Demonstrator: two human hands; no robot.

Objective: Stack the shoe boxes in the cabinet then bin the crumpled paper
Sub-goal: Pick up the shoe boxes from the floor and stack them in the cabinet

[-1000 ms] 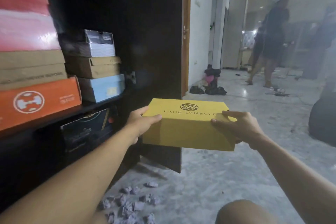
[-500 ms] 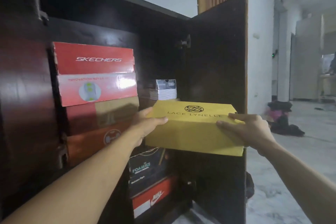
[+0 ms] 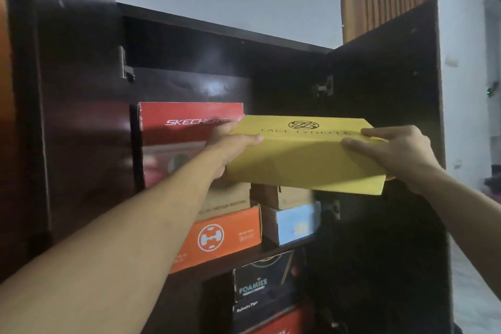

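**Yellow box raised to the upper shelf stack**

Both hands hold a flat yellow cardboard shoe box with a black emblem on its lid (image 3: 303,154) in front of the open dark wooden cabinet (image 3: 189,35). The left hand (image 3: 233,144) grips the box's left end, thumb lying across the lid; the right hand (image 3: 393,152) clasps the right end, fingers over the lid edge. The box is carried clear of any support, tilted slightly down towards the right, above the shorter right-hand stack: a brown cardboard box (image 3: 282,196) resting on a pale blue box (image 3: 295,225). Just beside its left end stands the taller stack, topped by a red box with white lettering (image 3: 189,122) and based on an orange box with a white round logo (image 3: 225,238). Whether another box lies hidden behind the yellow one cannot be told.

Risks, as judged: the box's left corner may catch the red box and push the tall stack back or askew. Set down off-centre on the narrower brown box, it could tip forward off the shelf (image 3: 244,259). The open right door (image 3: 393,76) stands close to the right hand and may be knocked. No crumpled paper is in view.
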